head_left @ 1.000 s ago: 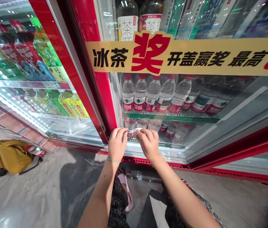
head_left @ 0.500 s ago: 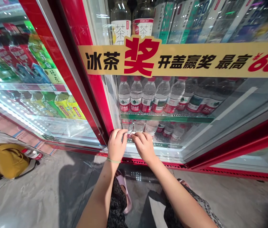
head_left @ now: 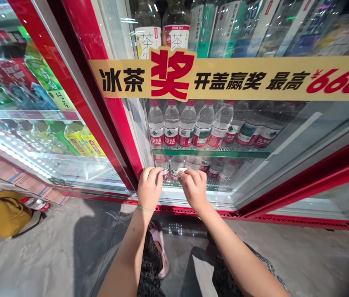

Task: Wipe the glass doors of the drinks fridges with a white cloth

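My left hand [head_left: 150,187], with a thin green band at its wrist, is raised before the lower part of the glass fridge door [head_left: 124,140]. Its fingers are curled together; whatever they hold, if anything, is too small to make out. To its right, my right hand [head_left: 193,187] pinches a small white piece [head_left: 181,170] between thumb and fingers. The two hands are a little apart. Behind the glass, water bottles with red caps [head_left: 171,123] stand on a shelf, and more bottles [head_left: 214,168] are below them.
A yellow banner [head_left: 233,78] crosses the glass. Another lit drinks fridge [head_left: 28,114] is at the left. On the grey floor lie a yellow bag [head_left: 3,212] and a bottle [head_left: 36,203]. My feet [head_left: 161,255] are below my arms.
My hands have moved apart, my right hand shifting right. The white piece in its fingers shows more clearly. The view has shifted slightly, moving the fridges and bag leftward in the picture.
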A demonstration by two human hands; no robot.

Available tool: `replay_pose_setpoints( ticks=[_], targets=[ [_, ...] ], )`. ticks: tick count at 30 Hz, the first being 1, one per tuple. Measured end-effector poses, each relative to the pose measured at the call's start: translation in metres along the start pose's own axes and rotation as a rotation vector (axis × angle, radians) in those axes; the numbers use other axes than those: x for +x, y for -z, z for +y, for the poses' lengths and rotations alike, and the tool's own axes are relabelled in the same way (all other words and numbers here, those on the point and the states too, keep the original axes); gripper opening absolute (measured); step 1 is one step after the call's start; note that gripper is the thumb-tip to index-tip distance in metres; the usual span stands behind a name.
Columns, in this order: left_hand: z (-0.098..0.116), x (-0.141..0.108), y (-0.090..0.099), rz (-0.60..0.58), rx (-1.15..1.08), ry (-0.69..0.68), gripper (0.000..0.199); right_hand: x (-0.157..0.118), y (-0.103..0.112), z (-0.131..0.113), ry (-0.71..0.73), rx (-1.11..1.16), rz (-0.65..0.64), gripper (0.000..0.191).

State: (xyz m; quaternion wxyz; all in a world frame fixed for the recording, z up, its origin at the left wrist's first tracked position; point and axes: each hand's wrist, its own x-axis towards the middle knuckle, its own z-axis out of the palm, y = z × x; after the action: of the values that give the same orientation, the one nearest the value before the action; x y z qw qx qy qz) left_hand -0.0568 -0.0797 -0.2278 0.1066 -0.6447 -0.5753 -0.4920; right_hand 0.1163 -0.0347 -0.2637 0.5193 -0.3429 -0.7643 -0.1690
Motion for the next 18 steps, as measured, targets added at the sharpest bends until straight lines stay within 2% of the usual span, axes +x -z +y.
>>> replay_pose_setpoints(
  ticks=[2, 4, 8, 10, 13, 18],
  targets=[
    [0.002, 0.000, -0.002, -0.012, 0.001, -0.014, 0.017, -0.002, 0.001, 0.001, 0.082, 0.004, -0.059, 0.017],
    [0.004, 0.000, -0.003, -0.026, 0.009, -0.028, 0.017, -0.003, 0.002, 0.001, 0.098, 0.012, -0.112, 0.017],
    [0.007, -0.001, -0.007, -0.039, 0.020, -0.067, 0.018, 0.000, 0.007, 0.005, -0.023, 0.002, 0.002, 0.016],
    [0.009, -0.001, -0.009, -0.036, 0.042, -0.093, 0.018, 0.000, 0.008, 0.007, 0.023, -0.005, 0.008, 0.014],
    [0.012, -0.002, -0.012, -0.032, 0.098, -0.126, 0.017, -0.002, 0.009, 0.009, 0.088, 0.001, -0.065, 0.016],
    [0.017, -0.001, -0.017, -0.023, 0.129, -0.147, 0.015, -0.003, 0.011, 0.014, -0.022, -0.001, 0.048, 0.018]
  ],
)
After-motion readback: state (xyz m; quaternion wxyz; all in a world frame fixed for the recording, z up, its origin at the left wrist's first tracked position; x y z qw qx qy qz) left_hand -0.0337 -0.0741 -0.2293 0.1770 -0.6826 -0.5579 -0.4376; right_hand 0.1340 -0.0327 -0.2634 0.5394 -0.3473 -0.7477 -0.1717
